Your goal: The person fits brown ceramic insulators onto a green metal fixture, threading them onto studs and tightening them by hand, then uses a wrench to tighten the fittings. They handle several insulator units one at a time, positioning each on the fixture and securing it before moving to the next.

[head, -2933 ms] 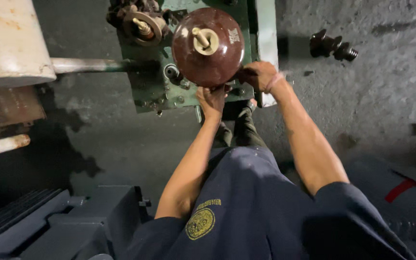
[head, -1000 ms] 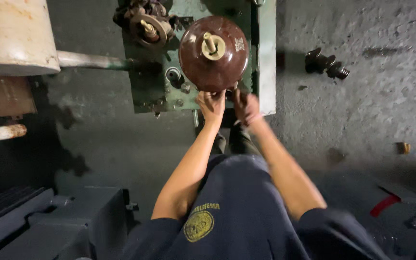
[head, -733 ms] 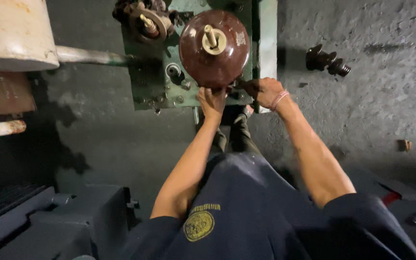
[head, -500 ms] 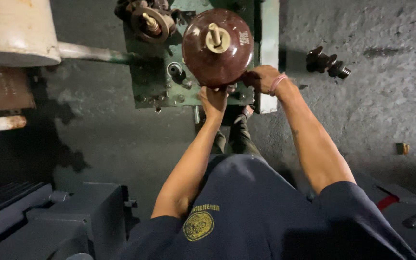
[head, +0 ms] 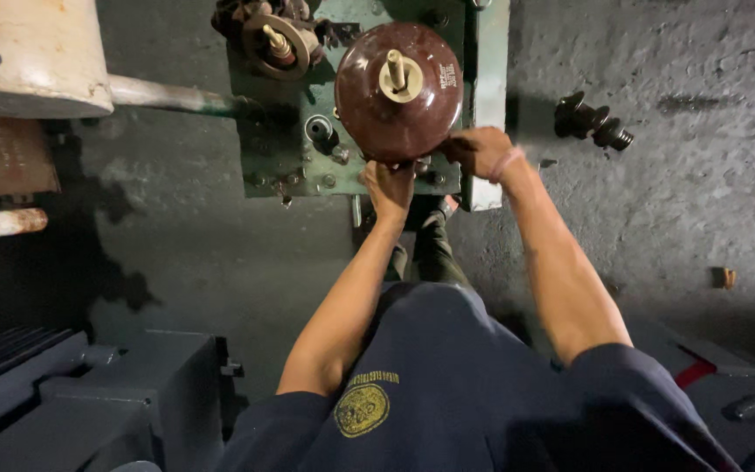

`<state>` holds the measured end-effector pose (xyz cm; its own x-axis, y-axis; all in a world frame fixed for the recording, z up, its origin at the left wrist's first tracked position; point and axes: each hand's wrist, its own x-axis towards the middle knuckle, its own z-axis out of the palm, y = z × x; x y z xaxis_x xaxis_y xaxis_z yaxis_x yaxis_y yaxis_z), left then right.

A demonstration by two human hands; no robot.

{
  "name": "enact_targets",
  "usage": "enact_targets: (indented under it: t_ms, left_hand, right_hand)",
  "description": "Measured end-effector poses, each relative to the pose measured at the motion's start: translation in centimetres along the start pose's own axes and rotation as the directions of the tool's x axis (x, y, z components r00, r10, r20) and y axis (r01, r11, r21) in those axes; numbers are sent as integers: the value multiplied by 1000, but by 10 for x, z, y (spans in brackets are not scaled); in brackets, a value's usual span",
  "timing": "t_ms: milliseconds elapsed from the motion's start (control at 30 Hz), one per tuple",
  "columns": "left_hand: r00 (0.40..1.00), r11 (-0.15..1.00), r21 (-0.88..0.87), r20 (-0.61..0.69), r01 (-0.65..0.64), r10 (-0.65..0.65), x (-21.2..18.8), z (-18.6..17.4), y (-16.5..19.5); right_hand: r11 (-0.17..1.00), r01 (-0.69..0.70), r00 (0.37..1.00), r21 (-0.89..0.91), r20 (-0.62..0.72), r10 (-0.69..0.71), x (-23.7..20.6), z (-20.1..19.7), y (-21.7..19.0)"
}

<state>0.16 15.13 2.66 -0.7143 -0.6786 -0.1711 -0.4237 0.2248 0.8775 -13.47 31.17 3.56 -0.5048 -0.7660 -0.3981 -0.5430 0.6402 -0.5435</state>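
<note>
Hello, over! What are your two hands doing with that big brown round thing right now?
Left hand and right hand both at the brown insulator's near rim. Insulator upright on green plate. Nothing blocking.

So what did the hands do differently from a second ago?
The right hand slid from under the brown dome-shaped insulator out to its right edge. The left hand stayed beneath the near rim. The insulator is still on the green metal plate, and the black bolt still lies on the floor.

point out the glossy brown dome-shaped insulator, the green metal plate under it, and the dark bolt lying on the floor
glossy brown dome-shaped insulator (head: 369, 100), head view, on its left shoulder
green metal plate (head: 264, 144), head view, bare left part
dark bolt (head: 592, 122), head view, mid-shaft
</note>
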Motion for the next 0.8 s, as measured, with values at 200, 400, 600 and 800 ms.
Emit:
enact_targets:
  t_ms: [200,400,600,800]
  left_hand:
    - [958,904,414,-203,-104,203,0,16,-10]
    - [991,981,194,-119,-30,54,3,13,-4]
    - [940,931,337,-248,-142,233,3,15,-3]
    - [978,982,171,-180,-74,105,6,25,-12]
  right_hand:
    - [910,158,842,384,-534,79,-19,69,-41]
    - [999,-49,998,12,-49,49,-4,8,-10]
    - [822,147,918,551,-385,94,6,48,-25]
    - [800,283,925,529,-372,-81,-10,49,-27]
